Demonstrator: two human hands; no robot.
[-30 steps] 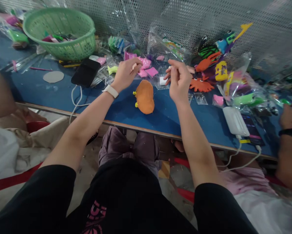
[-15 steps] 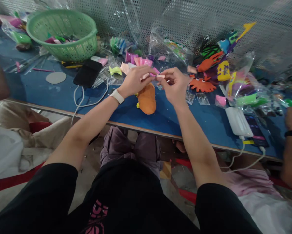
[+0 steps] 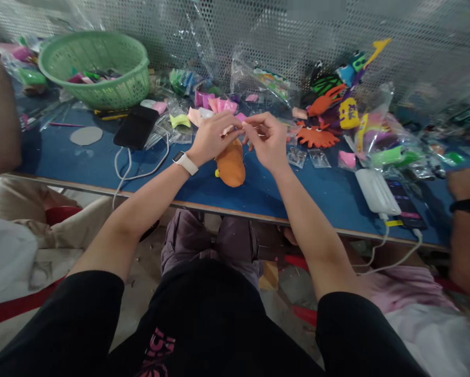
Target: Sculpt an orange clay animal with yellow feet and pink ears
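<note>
My left hand (image 3: 215, 135) and my right hand (image 3: 269, 139) meet at the fingertips above the blue table. Both are closed in a pinch around a small pale pink piece of modelling clay (image 3: 227, 130), mostly covered by the fingers. Just below them lies a rounded orange clay figure (image 3: 231, 166) with a small yellow bit on its left side; its upper end is hidden behind my left hand. Beyond my fingers are pink clay pieces (image 3: 222, 105) and a yellow-green clay piece (image 3: 179, 121). To the right sits an orange clay crab (image 3: 317, 137).
A green basket (image 3: 95, 94) stands at the back left, near a black phone (image 3: 136, 127) with a white cable. At right are a yellow clay pack (image 3: 348, 113), a white power bank (image 3: 377, 192) and another phone (image 3: 405, 204). Other people's arms reach in from both sides.
My right hand has come closer to my left, so the fingertips now touch and cover most of the pale piece. The whole view has shifted slightly; the orange figure stays on the table.
</note>
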